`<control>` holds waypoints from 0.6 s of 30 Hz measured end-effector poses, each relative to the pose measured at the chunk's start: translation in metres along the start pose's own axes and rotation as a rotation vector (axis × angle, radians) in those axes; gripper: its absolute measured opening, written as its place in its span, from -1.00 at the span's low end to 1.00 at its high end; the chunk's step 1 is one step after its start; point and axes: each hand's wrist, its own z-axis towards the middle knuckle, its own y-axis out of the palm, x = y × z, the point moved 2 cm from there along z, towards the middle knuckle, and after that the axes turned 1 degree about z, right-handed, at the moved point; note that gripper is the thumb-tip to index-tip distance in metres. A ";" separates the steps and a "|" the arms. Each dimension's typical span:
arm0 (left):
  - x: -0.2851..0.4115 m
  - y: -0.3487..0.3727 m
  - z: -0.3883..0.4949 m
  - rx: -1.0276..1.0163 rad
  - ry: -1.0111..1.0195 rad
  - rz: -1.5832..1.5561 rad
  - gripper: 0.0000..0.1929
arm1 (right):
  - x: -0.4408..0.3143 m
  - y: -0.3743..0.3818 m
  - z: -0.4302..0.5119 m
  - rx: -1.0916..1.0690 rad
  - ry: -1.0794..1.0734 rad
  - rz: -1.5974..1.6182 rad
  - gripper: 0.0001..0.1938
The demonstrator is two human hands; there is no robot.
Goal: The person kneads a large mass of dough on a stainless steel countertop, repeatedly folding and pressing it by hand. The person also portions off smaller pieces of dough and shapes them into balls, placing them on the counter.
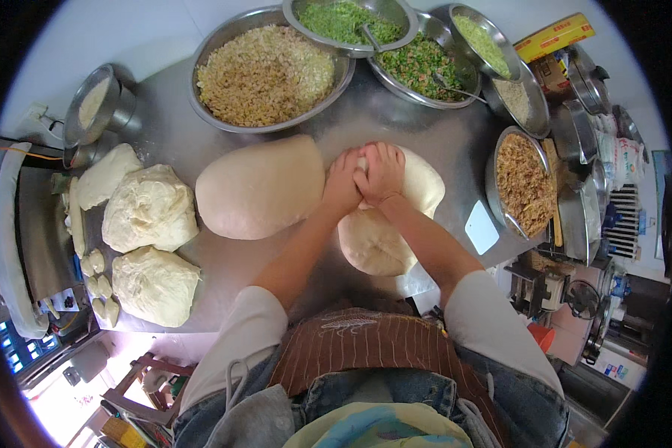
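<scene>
Side by side and overlapping, my left hand (343,180) and my right hand (385,172) press into a pale dough lump (424,178) on the steel table (246,280). Their fingers curl over the dough's far part, and the right thumb crosses the left hand. Below my wrists, the near part of this dough (376,246) bulges out with a creased surface. A large smooth dough mass (260,187) lies just left of my left hand. The undersides of my fingers and palms are hidden.
Farther left lie rough dough lumps (148,207), (155,287) and several small dough pieces (98,285). Steel bowls of filling (269,75) and chopped greens (344,22) line the back. A white dough scraper (482,228) lies right, near a bowl of brown filling (523,185).
</scene>
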 end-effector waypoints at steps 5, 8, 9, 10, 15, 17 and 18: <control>0.035 -0.014 -0.002 -0.031 -0.053 0.043 -0.34 | 0.011 -0.049 -0.030 0.160 0.164 0.324 -0.61; 0.062 -0.010 0.012 0.065 -0.075 0.215 -0.37 | 0.050 -0.045 -0.043 0.145 0.221 0.001 -0.60; 0.067 -0.008 0.019 0.090 -0.068 0.279 -0.37 | 0.064 -0.035 -0.040 0.135 0.171 -0.041 -0.60; 0.067 -0.006 0.029 0.079 -0.099 0.290 -0.39 | 0.078 -0.025 -0.038 0.121 0.094 -0.102 -0.60; 0.038 -0.003 0.086 0.102 -0.105 0.316 -0.52 | 0.152 0.020 0.018 0.014 0.101 0.148 -0.68; 0.035 -0.005 0.099 0.094 -0.189 0.325 -0.47 | 0.153 0.022 0.038 -0.096 0.255 0.014 -0.70; 0.038 -0.009 0.101 0.051 -0.259 0.300 -0.44 | 0.145 0.014 0.041 -0.054 0.252 0.018 -0.71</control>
